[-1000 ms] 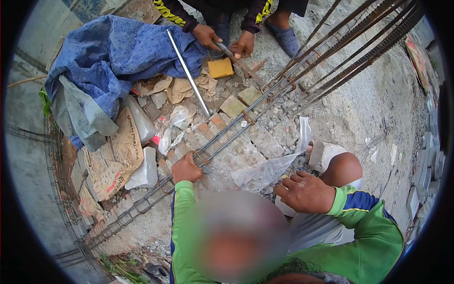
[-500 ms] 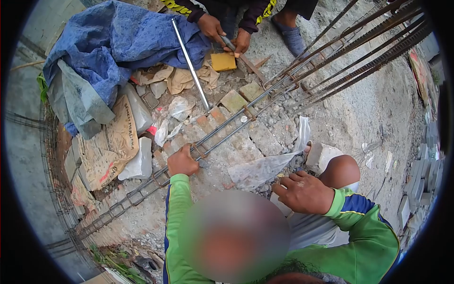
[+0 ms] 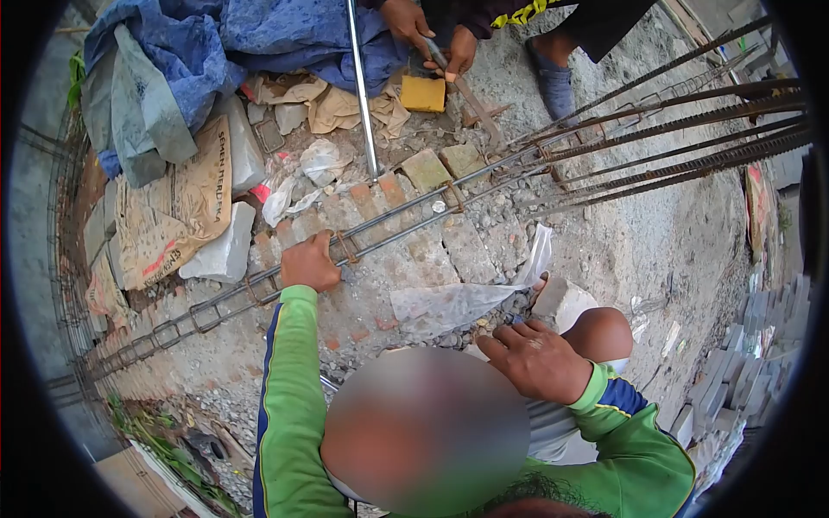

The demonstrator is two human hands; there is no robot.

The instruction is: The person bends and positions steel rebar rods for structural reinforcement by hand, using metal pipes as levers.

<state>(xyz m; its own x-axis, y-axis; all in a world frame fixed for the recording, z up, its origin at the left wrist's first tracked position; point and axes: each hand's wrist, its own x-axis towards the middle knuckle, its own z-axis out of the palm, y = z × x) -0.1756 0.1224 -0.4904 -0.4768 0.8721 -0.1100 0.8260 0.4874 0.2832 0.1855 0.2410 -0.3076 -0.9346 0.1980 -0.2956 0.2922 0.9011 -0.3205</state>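
Observation:
My left hand (image 3: 311, 262) is closed around a long rebar cage (image 3: 397, 226) of thin bars joined by square stirrups. The cage lies diagonally over a course of bricks (image 3: 358, 203). Near my bent knee (image 3: 598, 333) hangs my right hand (image 3: 544, 358), palm down. Its fingers are loosely bent and slightly apart, with nothing visible in them. Just beyond it lie a pale block (image 3: 563, 304) and a thin plastic sheet (image 3: 453, 304). Across the cage, a co-worker's hands (image 3: 445, 50) hold a flat metal bar with a hooked end (image 3: 477, 108) against the cage.
A shiny metal tube (image 3: 361, 95) leans beside a blue tarp (image 3: 311, 43). Cement bags (image 3: 177, 203) and white blocks (image 3: 223, 246) lie at left. A yellow block (image 3: 423, 93) sits by the co-worker. Thick ribbed rebars (image 3: 691, 121) stick out at upper right; paving blocks (image 3: 725, 371) are stacked at far right.
The view has shifted and turned slightly, so the scene sits differently in the frame. My left hand keeps its hold on the cage. The co-worker's hooked bar has changed angle a little.

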